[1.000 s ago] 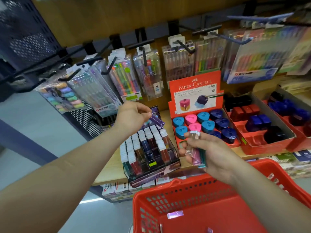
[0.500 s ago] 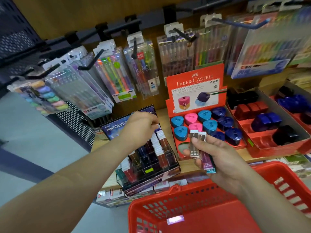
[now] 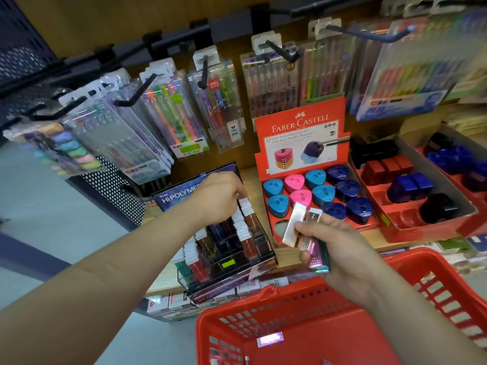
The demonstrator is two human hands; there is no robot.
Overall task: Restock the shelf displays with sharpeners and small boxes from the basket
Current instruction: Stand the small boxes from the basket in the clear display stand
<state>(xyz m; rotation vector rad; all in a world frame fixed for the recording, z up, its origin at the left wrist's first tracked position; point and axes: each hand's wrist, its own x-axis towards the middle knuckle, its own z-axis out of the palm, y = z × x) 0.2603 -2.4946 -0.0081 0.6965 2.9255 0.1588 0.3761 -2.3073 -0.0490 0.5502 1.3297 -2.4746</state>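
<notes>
A fan of small boxes [image 3: 307,234] is grasped by the right grip [image 3: 340,248], with the thumb laid across their fronts and the fingers curled behind. A white, a pink and a teal box can be made out, their long axes tilted up and to the left, capped ends pointing toward the shelf [image 3: 251,185]. They are held in the air above the far rim of the red basket [image 3: 266,293], in which one loose pale box [image 3: 270,339] is seen lying flat. The left grip [image 3: 218,196] is lowered knuckles-up onto the back rows of a clear rack [image 3: 224,275], its fingers curled down against the white caps. Whether a box is pinched beneath them cannot be told, since the fingertips are hidden. The rack is filled with like boxes standing upright, caps up, in stepped rows, and is set at the shelf's front edge before a dark blue card [image 3: 179,197]. Just to its right a red Faber-Castell tray [image 3: 300,122] is placed, holding teal, pink and dark blue sharpeners [image 3: 323,194] with their holes facing up. A second tray [image 3: 434,230] of red, blue and black sharpeners is set further right. The shelf is of pale wood, backed by a wooden panel [image 3: 105,22] from which pen packs [image 3: 171,119] are hung on black hooks [image 3: 279,50]. A grey floor [image 3: 39,219] is seen to the left.
</notes>
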